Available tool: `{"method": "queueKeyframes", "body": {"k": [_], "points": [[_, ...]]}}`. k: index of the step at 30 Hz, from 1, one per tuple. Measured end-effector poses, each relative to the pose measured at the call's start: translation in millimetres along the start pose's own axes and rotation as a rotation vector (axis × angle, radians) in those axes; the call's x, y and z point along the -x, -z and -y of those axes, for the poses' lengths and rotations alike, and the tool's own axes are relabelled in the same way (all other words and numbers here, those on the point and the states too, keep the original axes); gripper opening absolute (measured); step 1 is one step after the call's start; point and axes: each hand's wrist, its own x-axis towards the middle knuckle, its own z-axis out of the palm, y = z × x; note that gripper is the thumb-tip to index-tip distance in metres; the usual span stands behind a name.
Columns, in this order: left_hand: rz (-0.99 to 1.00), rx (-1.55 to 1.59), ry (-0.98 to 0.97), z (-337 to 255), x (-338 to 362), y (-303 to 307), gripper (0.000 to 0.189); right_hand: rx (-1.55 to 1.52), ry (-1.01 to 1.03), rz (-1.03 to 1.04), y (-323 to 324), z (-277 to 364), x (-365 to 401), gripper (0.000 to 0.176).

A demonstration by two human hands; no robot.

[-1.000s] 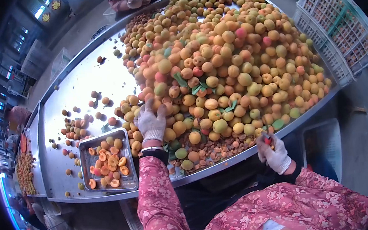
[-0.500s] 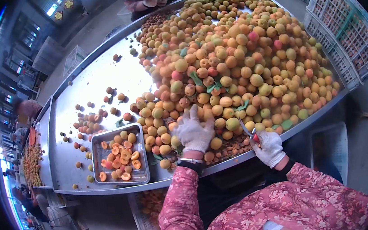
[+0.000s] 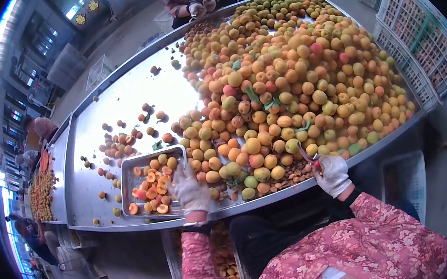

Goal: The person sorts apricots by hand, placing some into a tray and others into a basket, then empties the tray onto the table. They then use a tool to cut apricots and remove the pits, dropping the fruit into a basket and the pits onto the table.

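My left hand (image 3: 191,191), in a white glove, rests at the right rim of a metal tray (image 3: 127,179) that holds halved apricots (image 3: 154,187). Its palm faces down, so I cannot see whether it holds anything. My right hand (image 3: 333,176), also gloved, grips a small red-handled knife (image 3: 311,160) at the table's near edge, blade pointing up and left toward the fruit. A large heap of whole apricots (image 3: 282,77) covers the right half of the steel table (image 3: 120,104). Loose pits (image 3: 293,173) lie between the heap and the near edge.
Scattered apricots (image 3: 119,146) lie left of the heap. White plastic crates (image 3: 420,23) stand at the right. Another person's hands (image 3: 198,7) work at the far end. A crate of fruit (image 3: 223,258) sits under the table. A second table (image 3: 39,193) with fruit is at the far left.
My left hand has pulled back from the near side of the heap and swung left to the tray's right rim. My right hand with the knife has stayed at the near edge.
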Motion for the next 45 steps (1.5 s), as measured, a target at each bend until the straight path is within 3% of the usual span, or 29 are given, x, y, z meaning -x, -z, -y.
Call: {"method": "queueKeyframes", "body": {"k": [2, 6, 8, 12, 16, 18, 20, 21, 22, 24, 28, 32, 36, 38, 39, 40, 42, 44, 45], "points": [[0.094, -0.161, 0.061, 27.3, 7.2, -0.8, 0.061, 0.040, 0.023, 0.015, 1.4, 1.5, -0.8, 0.023], [0.180, -0.134, 0.044, 56.4, 8.9, -16.5, 0.059, 0.033, 0.027, 0.022, -1.1, -1.4, 1.7, 0.023], [0.086, -0.138, -0.055, 71.8, 6.1, -30.3, 0.051, 0.069, 0.007, 0.034, -5.5, -3.2, 4.2, 0.024], [0.119, -0.273, -0.014, 70.5, -4.3, -17.6, 0.044, 0.089, -0.001, -0.004, -6.4, 1.0, 2.6, 0.024], [-0.020, -0.351, -0.030, 71.5, -20.6, -27.1, 0.042, 0.028, -0.024, 0.024, -7.4, -1.2, 3.3, 0.024], [0.031, -0.344, -0.010, 59.5, -30.2, -17.5, 0.042, 0.054, -0.035, 0.048, -5.2, 1.2, 1.8, 0.023], [0.270, -0.076, 0.055, 41.9, -35.9, -6.7, 0.041, 0.065, -0.023, 0.027, -2.4, 3.1, -1.0, 0.023], [0.187, 0.173, -0.018, 44.0, -34.2, -18.9, 0.043, 0.071, -0.010, 0.007, -2.4, 3.8, -0.5, 0.022], [0.195, 0.170, -0.016, 45.9, -35.0, -35.6, 0.043, 0.068, -0.013, 0.015, -4.9, 2.6, 2.0, 0.022], [-0.024, 0.418, 0.028, 42.2, -42.7, -55.1, 0.044, 0.064, -0.024, 0.004, -10.4, -2.5, 5.2, 0.022], [0.366, 0.449, 0.210, 6.9, -60.3, -36.0, 0.055, 0.026, -0.016, 0.007, -4.4, 1.8, -0.8, 0.021], [0.330, 0.881, 0.333, -21.5, -40.1, -40.3, 0.050, 0.035, -0.015, -0.013, -2.8, 6.6, -4.0, 0.018], [0.218, 0.971, 0.345, -41.3, -21.6, -6.4, 0.047, 0.071, -0.004, -0.036, -4.7, 4.3, -1.3, 0.018], [0.150, 1.088, 0.118, -29.5, -18.6, -9.0, 0.042, 0.108, 0.008, -0.026, -5.9, 3.4, 0.7, 0.019], [0.118, 1.224, 0.095, -22.8, -20.4, -6.0, 0.037, 0.104, 0.017, -0.024, -6.7, 3.2, 1.3, 0.019], [0.140, 1.174, 0.169, -16.1, -23.1, 13.9, 0.035, 0.113, 0.023, -0.037, -7.5, 2.9, 1.5, 0.019], [-0.062, 0.837, 0.161, 33.2, -28.2, 9.6, 0.037, 0.116, 0.035, -0.057, -9.0, 2.8, 1.0, 0.020], [-0.202, 0.330, 0.340, 91.1, -22.5, -7.4, 0.043, 0.112, -0.014, -0.047, -10.0, 3.3, 2.4, 0.021], [-0.225, 0.251, 0.411, 113.7, -16.2, -4.3, 0.048, 0.126, -0.007, -0.056, -10.9, 2.6, 3.8, 0.022]]}}
